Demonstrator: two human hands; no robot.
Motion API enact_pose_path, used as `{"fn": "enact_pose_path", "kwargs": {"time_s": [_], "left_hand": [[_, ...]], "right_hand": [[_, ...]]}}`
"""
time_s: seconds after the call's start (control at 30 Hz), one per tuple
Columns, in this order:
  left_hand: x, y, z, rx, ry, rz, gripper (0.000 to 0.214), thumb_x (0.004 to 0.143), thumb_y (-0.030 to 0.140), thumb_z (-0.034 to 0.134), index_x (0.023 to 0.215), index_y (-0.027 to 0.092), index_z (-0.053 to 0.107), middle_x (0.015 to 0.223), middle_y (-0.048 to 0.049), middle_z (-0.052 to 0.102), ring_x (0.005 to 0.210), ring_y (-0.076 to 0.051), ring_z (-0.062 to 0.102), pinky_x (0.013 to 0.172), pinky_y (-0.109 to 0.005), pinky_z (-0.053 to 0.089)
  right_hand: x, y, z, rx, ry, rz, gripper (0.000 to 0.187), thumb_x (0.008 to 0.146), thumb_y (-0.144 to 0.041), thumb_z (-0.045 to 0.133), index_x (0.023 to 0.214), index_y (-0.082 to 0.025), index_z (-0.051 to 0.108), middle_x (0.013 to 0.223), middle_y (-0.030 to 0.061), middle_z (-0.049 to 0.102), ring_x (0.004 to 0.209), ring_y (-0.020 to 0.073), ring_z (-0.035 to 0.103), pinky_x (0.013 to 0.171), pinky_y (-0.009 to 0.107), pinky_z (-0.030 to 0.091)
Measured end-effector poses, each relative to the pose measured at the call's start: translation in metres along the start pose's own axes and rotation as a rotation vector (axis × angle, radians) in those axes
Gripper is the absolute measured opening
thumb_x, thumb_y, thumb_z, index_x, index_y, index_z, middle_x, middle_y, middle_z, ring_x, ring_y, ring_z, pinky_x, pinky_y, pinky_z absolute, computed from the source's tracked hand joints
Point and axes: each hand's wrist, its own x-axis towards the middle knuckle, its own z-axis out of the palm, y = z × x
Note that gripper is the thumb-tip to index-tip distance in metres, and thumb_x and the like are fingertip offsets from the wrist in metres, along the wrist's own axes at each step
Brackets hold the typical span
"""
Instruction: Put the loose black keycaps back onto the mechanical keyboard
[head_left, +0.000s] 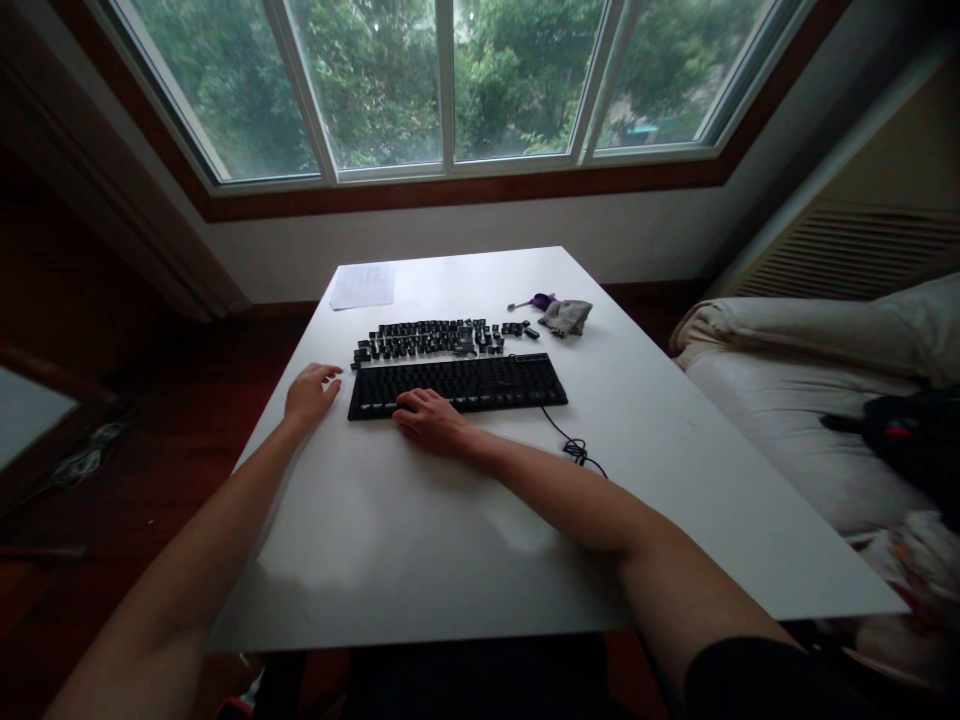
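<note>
A black keyboard (495, 385) lies on the white table, with most of its key area dark and a row of lighter spots along the front. My right hand (431, 420) rests over its front edge, left of the middle, fingers bent together at the keys. Whatever the fingertips have between them is hidden. Left of the keyboard, my left hand (311, 395) lies at the table's edge with fingers apart and holding nothing. Behind the keyboard, loose black keycaps (420, 340) are laid out in rows.
A grey cloth (566, 317) and a purple-handled tool (541, 300) lie at the back right of the white table (675, 520). A paper sheet (364, 286) is at the back left. The keyboard's bundled cable (576, 450) lies near my right forearm. A sofa (795, 400) stands to the right.
</note>
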Motion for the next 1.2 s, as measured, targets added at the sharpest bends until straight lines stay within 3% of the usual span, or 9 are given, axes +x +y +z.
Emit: {"fn": "enact_pose_path", "kwargs": {"time_s": [0.2,0.47,0.7,0.93,1.2], "left_hand": [[0.026,-0.006,0.018,0.059,-0.043,0.128,0.030,0.087,0.031,0.060,0.115,0.026,0.071,0.114,-0.0083,0.063,0.107,-0.027,0.059,0.098,-0.042,0.047],[0.036,-0.004,0.031,0.089,-0.034,0.102,0.033,0.088,0.030,0.061,0.120,0.025,0.067,0.112,-0.0087,0.064,0.105,-0.027,0.058,0.089,-0.037,0.047],[0.033,-0.005,0.031,0.116,-0.013,0.090,0.023,0.091,0.031,0.058,0.109,0.023,0.071,0.106,-0.0086,0.067,0.099,-0.026,0.060,0.085,-0.036,0.046],[0.005,-0.001,0.006,0.014,0.010,0.093,0.024,0.094,0.035,0.056,0.109,0.024,0.071,0.105,-0.0067,0.070,0.092,-0.023,0.063,0.082,-0.036,0.049],[-0.037,0.014,-0.018,-0.223,-0.174,0.199,0.027,0.093,0.038,0.056,0.109,0.023,0.071,0.100,-0.0044,0.069,0.083,-0.018,0.065,0.069,-0.028,0.052]], "right_hand": [[0.000,-0.001,-0.003,-0.017,-0.001,-0.003,0.020,0.097,-0.027,0.058,0.112,-0.020,0.069,0.128,0.0128,0.059,0.116,0.0256,0.052,0.096,0.041,0.042],[0.000,-0.001,-0.003,-0.020,0.002,-0.008,0.020,0.097,-0.028,0.058,0.110,-0.019,0.070,0.128,0.0128,0.060,0.115,0.0258,0.052,0.096,0.041,0.042],[0.000,-0.001,-0.002,-0.016,-0.003,-0.008,0.020,0.097,-0.028,0.058,0.112,-0.019,0.069,0.128,0.0133,0.059,0.116,0.0256,0.051,0.097,0.041,0.041],[0.000,-0.001,-0.003,-0.009,-0.003,-0.010,0.020,0.097,-0.028,0.058,0.111,-0.019,0.070,0.127,0.0131,0.059,0.115,0.0254,0.051,0.096,0.040,0.041],[0.000,-0.002,-0.002,-0.016,0.015,-0.005,0.020,0.098,-0.028,0.057,0.111,-0.019,0.069,0.128,0.0128,0.059,0.115,0.0255,0.051,0.095,0.040,0.041]]}}
